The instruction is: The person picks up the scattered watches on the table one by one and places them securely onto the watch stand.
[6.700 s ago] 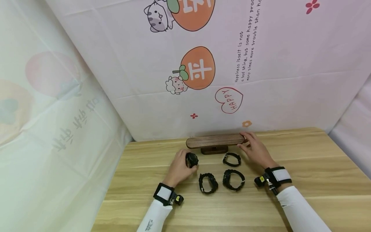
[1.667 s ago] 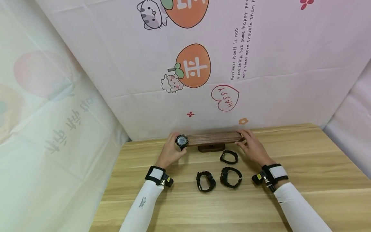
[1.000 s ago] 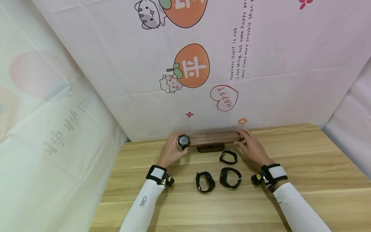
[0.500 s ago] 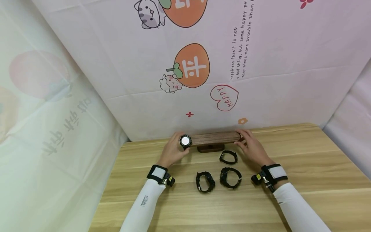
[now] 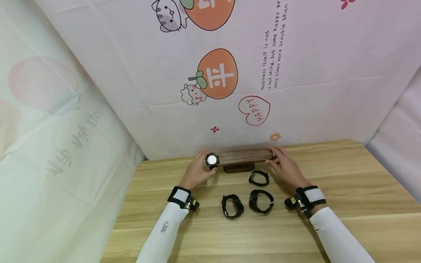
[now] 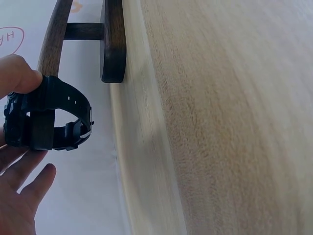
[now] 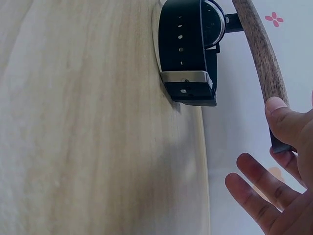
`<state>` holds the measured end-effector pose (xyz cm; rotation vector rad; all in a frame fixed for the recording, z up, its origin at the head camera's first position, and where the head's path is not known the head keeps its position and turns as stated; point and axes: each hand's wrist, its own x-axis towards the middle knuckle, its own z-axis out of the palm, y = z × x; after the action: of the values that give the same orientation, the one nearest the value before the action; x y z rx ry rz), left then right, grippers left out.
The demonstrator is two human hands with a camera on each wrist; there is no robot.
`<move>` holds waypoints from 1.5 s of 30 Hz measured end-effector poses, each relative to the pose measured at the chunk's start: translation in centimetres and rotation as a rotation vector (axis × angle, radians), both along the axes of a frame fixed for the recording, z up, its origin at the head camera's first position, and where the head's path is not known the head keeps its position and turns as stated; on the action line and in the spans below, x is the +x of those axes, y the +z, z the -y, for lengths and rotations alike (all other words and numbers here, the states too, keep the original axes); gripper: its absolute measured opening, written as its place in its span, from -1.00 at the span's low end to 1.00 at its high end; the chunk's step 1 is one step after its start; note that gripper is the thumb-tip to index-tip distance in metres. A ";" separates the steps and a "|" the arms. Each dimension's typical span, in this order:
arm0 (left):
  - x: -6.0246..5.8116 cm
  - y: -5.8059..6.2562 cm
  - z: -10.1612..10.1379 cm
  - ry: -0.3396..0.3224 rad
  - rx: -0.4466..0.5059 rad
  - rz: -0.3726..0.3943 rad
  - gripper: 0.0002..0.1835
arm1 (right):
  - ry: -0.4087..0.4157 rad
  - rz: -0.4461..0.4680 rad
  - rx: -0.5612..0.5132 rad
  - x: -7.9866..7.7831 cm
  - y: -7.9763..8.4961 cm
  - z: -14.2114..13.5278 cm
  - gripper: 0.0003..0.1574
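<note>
My left hand (image 5: pixel 196 171) pinches a black wristwatch (image 5: pixel 212 160) between thumb and fingers, its round face toward me. In the left wrist view, the strap (image 6: pixel 71 98) loops around the left end of the dark wooden bar (image 6: pixel 51 54), which passes through it. This bar (image 5: pixel 245 156) belongs to a T-shaped watch stand with an oblong base (image 5: pixel 239 168) on the table. At the bar's right end, my right hand (image 5: pixel 287 168) grips it with thumb and forefinger; the right wrist view shows the other fingers (image 7: pixel 261 178) spread off the bar.
Three more black watches lie on the wooden table (image 5: pixel 197 233): one (image 5: pixel 251 177) just before the stand, two nearer, a left one (image 5: pixel 239 207) and a right one (image 5: pixel 253 200). A printed white cloth (image 5: pixel 164 124) hangs right behind the stand.
My left hand has lifted the watch from the table onto the bar's left end and slid it slightly right along the bar. My right hand keeps its grip on the other end.
</note>
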<state>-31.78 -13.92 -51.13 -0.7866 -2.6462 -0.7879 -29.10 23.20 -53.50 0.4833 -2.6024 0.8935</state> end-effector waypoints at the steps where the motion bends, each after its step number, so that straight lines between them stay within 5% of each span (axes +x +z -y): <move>1: 0.0 0.0 0.0 -0.005 0.003 -0.001 -0.20 | -0.001 -0.001 0.000 0.0 0.0 0.0 -0.27; 20: 0.0 0.1 -0.7 -0.005 0.012 -0.066 -0.23 | 0.006 -0.020 -0.001 0.1 -0.2 0.0 -0.26; 45: 0.1 -0.3 -1.1 -0.024 0.011 0.022 -0.17 | 0.004 -0.023 0.005 0.0 0.0 0.0 -0.27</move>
<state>-31.71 -12.83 -51.41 -0.8125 -2.6538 -0.8211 -29.07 23.23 -53.50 0.4972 -2.5846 0.8785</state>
